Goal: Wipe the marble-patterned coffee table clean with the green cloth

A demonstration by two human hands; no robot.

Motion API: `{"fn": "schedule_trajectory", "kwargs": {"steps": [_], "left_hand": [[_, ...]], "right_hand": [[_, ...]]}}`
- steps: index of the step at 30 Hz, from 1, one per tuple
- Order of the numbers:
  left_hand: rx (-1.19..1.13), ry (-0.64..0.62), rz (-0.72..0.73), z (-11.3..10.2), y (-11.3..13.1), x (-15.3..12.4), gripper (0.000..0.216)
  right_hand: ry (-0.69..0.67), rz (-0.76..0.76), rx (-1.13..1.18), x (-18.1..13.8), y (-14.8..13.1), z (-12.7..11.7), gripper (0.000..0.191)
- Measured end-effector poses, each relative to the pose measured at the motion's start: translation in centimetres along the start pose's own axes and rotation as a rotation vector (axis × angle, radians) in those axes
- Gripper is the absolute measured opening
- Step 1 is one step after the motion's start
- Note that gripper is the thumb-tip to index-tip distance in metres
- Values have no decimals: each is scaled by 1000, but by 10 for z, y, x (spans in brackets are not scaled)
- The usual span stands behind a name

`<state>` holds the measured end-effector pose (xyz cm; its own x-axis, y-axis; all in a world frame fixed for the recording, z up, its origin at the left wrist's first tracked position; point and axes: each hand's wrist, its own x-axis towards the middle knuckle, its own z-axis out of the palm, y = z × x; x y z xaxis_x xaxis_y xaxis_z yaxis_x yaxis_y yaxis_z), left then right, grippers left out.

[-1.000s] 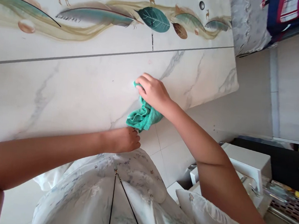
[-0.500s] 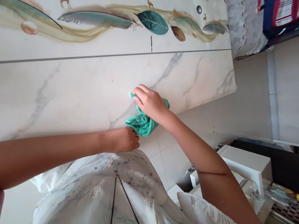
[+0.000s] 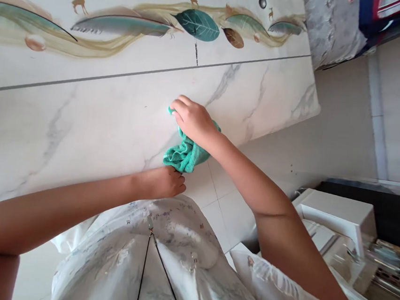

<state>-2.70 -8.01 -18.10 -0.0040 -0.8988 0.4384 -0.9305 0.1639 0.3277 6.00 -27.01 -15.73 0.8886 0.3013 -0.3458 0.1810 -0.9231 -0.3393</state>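
A bunched green cloth [image 3: 187,154] lies over the front edge of the white marbled tabletop [image 3: 111,118]. My right hand [image 3: 194,121] is closed on the cloth and presses it on the surface, with a bit of green showing past the fingertips. Nearer my body, my left hand [image 3: 168,182] is curled at the table's edge, against the cloth's lower end. Its fingers are folded under, so most of its grip is hidden.
Feathers, leaves and small deer decorate the table's far part, beyond a grey line. To the right, a white box [image 3: 338,215] stands among clear containers. A grey patterned cover [image 3: 332,28] with a dark blue and red bag [image 3: 393,17] is at the upper right.
My right hand has moved slightly up and to the left in view with the cloth. My left hand shifts a little the same way. The view itself has shifted somewhat.
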Motion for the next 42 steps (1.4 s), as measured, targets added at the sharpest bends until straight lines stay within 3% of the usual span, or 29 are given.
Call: {"fn": "schedule_trajectory", "kwargs": {"steps": [3, 5, 8, 10, 12, 15, 17, 18, 21, 23, 24, 26, 28, 30, 33, 34, 39, 42], "left_hand": [[7, -42, 24, 0, 1, -1, 20], [2, -61, 29, 0, 1, -1, 18], [3, -52, 12, 1, 2, -1, 19], [9, -26, -4, 2, 2, 0, 19], [5, -9, -15, 2, 2, 0, 20], [0, -35, -13, 2, 3, 0, 21], [8, -72, -8, 3, 4, 0, 21], [8, -94, 3, 3, 5, 0, 20], [-1, -156, 31, 4, 8, 0, 18], [-39, -185, 68, 5, 10, 0, 17], [-62, -190, 80, 5, 10, -1, 17], [-104, -190, 93, 5, 10, -2, 19], [-109, -212, 82, 5, 10, -2, 20], [-99, -262, 79, 3, 10, -2, 21], [-84, -305, 74, 2, 10, -2, 20], [-89, -294, 73, 1, 11, -2, 19], [-93, -222, 70, 2, 10, -4, 17], [-95, -209, 68, 4, 11, -5, 18]], "right_hand": [[-54, -3, -14, -27, 5, -16, 29], [31, 22, -55, -59, 3, -23, 36], [188, 52, -161, -107, -4, -13, 41], [230, 59, -216, -117, -2, 3, 43], [275, 129, -217, -97, 9, 15, 38], [373, 394, -137, -26, 17, 15, 39], [379, 495, -87, 15, -2, 12, 39], [343, 447, -69, 24, -17, 13, 37], [165, 30, -24, 6, -52, 22, 24], [120, -111, -13, -19, -42, 24, 18], [142, -56, -24, -27, -27, 21, 16], [249, 243, -75, -27, 4, 11, 18], [335, 498, -122, -14, 15, 6, 21], [305, 419, -124, -3, -2, 11, 20], [122, -23, -84, -5, -31, 23, 16], [92, -74, -90, -9, -30, 23, 16], [195, 248, -227, -31, 35, -13, 7], [120, 157, -187, -44, 40, -27, 14]]}}
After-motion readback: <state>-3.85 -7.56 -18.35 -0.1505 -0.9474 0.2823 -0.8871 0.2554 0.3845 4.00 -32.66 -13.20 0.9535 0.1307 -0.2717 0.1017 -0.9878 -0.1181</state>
